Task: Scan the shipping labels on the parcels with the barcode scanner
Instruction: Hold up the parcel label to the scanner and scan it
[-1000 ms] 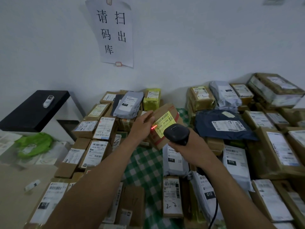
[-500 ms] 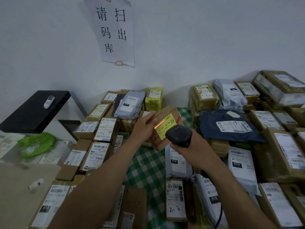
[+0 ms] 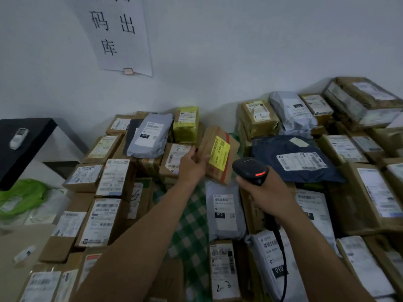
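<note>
Labelled parcels [image 3: 102, 223] crowd a checked-cloth bench [image 3: 193, 236] below a wall notice [image 3: 117, 35]. The left hand [image 3: 193, 166] grips a yellow-labelled box [image 3: 219, 153]; the right hand [image 3: 266, 192] clasps the barcode scanner [image 3: 250, 170] just beside it.

The box [image 3: 218, 153] is in the middle, in the left hand [image 3: 192, 164]. The scanner [image 3: 250, 170] is just right of it, in the right hand [image 3: 266, 192]. A cloth [image 3: 192, 227] lies under both arms. The left pile [image 3: 104, 221] of parcels lies on one side of it and the right pile [image 3: 370, 192] on the other. Behind them all is the wall [image 3: 239, 51], with a paper sign [image 3: 122, 35] on it. Far left stands a small table [image 3: 32, 153] with a little gadget [image 3: 19, 137] on top.
</note>
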Tool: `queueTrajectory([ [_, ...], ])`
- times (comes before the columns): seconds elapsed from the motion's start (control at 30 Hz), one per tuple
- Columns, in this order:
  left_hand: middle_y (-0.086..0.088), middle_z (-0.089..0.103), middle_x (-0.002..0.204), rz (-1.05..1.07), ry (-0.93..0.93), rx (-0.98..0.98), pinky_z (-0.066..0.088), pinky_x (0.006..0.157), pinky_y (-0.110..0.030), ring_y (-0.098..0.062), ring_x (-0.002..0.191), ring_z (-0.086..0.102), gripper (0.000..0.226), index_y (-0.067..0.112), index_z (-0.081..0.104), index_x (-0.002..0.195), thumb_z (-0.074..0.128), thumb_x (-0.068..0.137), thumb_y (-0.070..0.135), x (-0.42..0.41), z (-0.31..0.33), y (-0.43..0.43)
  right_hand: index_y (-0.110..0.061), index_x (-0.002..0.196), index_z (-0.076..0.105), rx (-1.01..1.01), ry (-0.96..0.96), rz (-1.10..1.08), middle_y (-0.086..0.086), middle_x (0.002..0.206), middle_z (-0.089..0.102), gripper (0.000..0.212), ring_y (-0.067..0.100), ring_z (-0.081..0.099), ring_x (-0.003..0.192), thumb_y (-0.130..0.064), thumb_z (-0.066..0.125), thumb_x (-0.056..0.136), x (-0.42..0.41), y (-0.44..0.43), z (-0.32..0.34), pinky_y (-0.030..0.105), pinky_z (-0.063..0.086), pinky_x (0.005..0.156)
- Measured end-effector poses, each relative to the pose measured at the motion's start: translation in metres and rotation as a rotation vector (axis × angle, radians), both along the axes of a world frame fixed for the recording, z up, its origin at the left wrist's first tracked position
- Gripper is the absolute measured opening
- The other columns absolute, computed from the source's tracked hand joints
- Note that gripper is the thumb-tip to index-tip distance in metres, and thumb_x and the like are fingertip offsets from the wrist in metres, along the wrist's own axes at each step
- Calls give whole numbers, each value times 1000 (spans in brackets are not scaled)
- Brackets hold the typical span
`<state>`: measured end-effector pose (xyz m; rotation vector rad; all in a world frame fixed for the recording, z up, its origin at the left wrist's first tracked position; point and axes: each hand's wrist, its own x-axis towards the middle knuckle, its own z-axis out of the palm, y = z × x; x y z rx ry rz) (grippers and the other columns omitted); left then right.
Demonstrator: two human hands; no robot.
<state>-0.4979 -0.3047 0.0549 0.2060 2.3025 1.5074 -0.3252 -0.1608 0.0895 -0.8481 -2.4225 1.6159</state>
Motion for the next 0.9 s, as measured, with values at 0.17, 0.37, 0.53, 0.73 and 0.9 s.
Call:
queueTrajectory([
  [0.17, 2, 51, 150, -5, -80, 62, 41, 114, -39, -20, 138, 50, 71, 23, 27, 161, 64, 101, 24, -20, -33, 47, -35, 128, 63, -55, -38, -88, -7, 100, 72, 63, 12, 67, 86, -65, 78, 75, -6, 24, -24, 28, 49, 70],
  [0.37, -11, 42, 160, -13, -201, 66, 42, 115, -54, -33, 145, 43, 85, 28, 2, 165, 59, 103, 17, -42, -90, 89, -39, 130, 62, -29, -93, -136, -14, 112, 74, 71, 15, 72, 98, -72, 75, 69, -17, 39, -48, 40, 62, 86],
  [0.53, -14, 56, 147, -57, -132, -132, 46, 109, -44, -36, 133, 54, 58, 17, 33, 159, 54, 106, 28, -61, -117, 108, -34, 125, 64, -26, -144, -147, -4, 109, 75, 78, 15, 68, 91, -80, 75, 62, -28, 50, -62, 33, 57, 79],
  [0.73, -8, 66, 111, -356, -83, -354, 44, 79, -31, -28, 99, 61, 26, 10, 62, 118, 57, 105, 32, -60, -142, 114, -32, 121, 65, -8, -135, -202, -8, 104, 75, 73, 19, 73, 96, -75, 75, 63, -29, 57, -73, 41, 62, 83],
  [0.9, -11, 72, 111, -442, -100, -480, 54, 98, -48, -32, 104, 65, 9, 29, 62, 86, 62, 95, 30, -58, -158, 119, -29, 120, 67, -13, -120, -201, -6, 101, 75, 73, 16, 72, 93, -74, 74, 63, -30, 57, -73, 30, 54, 73],
])
